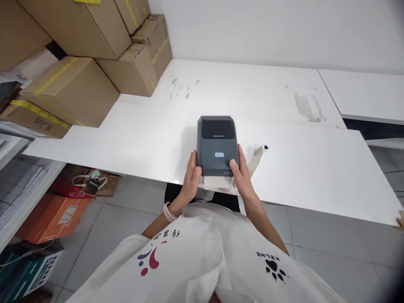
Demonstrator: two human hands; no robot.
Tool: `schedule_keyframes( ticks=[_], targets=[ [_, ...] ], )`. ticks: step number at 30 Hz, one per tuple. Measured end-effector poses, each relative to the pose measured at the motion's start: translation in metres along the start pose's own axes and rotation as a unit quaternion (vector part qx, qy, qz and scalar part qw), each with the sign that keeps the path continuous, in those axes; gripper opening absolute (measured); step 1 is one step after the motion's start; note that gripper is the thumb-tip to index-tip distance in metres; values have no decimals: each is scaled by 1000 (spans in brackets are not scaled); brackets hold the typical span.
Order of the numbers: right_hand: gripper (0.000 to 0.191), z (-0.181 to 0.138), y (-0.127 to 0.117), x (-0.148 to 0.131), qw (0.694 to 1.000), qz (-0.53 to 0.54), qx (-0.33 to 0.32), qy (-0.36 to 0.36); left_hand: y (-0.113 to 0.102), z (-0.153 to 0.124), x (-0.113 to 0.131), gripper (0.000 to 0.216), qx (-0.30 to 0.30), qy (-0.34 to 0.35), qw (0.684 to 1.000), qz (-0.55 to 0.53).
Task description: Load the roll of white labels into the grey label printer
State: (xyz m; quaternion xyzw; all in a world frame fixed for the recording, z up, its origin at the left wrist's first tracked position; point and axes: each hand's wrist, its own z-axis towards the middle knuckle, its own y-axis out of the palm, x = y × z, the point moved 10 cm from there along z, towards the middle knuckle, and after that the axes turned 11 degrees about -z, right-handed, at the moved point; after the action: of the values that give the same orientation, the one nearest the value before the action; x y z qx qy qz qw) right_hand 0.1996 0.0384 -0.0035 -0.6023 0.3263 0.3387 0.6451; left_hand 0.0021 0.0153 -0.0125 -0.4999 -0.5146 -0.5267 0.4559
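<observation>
A dark grey label printer with a black window and a light blue button is between my hands near the table's front edge. My left hand grips its left side. On the right side sits my right hand, its thumb on the top front corner by a small round-ended mark. A strip of white label paper shows at the printer's front edge. Just right of my right hand, a small paper roll lies with its loose end trailing toward me. I cannot tell whether the printer touches the table.
The white table runs wide, with worn patches. Several cardboard boxes are stacked at its left back, against the wall. Below left are shelves, an orange box and a green box on the tiled floor.
</observation>
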Motion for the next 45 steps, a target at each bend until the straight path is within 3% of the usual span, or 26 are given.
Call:
schedule_keyframes(
  ticks=[6, 9, 13, 16, 19, 22, 27, 29, 32, 35, 38, 41, 45],
  targets=[
    [90, -10, -2, -1, 999, 17, 2, 32, -7, 3, 4, 74, 15, 38, 998, 38],
    [91, -4, -15, -12, 999, 20, 4, 26, -13, 9, 19, 73, 14, 58, 997, 40],
    [81, 14, -49, -44, 998, 42, 51, -23, -18, 33, 55, 66, -1, 109, 993, 43],
    [79, 43, -62, -76, 994, 30, 72, -73, -28, 58, 69, 56, 56, 119, 989, 68],
    [86, 85, -62, -97, 990, -26, 90, -108, -32, 78, 57, 55, 114, 48, 981, 146],
    [84, 120, -64, -109, 979, -95, 115, -142, -26, 89, 38, 65, 102, -26, 968, 230],
    [79, 116, -78, -123, 952, -226, 126, -165, -24, 94, 20, 56, 48, -93, 961, 256],
    [63, 107, -70, -123, 949, -248, 87, -172, -26, 96, 20, 53, 47, -95, 958, 268],
    [53, 106, -24, -114, 938, -276, -48, -204, -26, 101, 22, 48, 56, -93, 946, 305],
    [81, 118, 29, -95, 907, -332, -160, -204, -22, 105, 25, 42, 53, -82, 928, 359],
    [106, 130, 59, -83, 877, -386, -211, -193, -18, 106, 30, 40, 43, -71, 912, 402],
    [117, 131, 57, -82, 880, -368, -238, -186, -19, 105, 29, 39, 39, -76, 915, 395],
    [111, 113, 14, -94, 914, -200, -287, -206, -19, 103, 26, 41, 31, -78, 928, 362]
  ],
)
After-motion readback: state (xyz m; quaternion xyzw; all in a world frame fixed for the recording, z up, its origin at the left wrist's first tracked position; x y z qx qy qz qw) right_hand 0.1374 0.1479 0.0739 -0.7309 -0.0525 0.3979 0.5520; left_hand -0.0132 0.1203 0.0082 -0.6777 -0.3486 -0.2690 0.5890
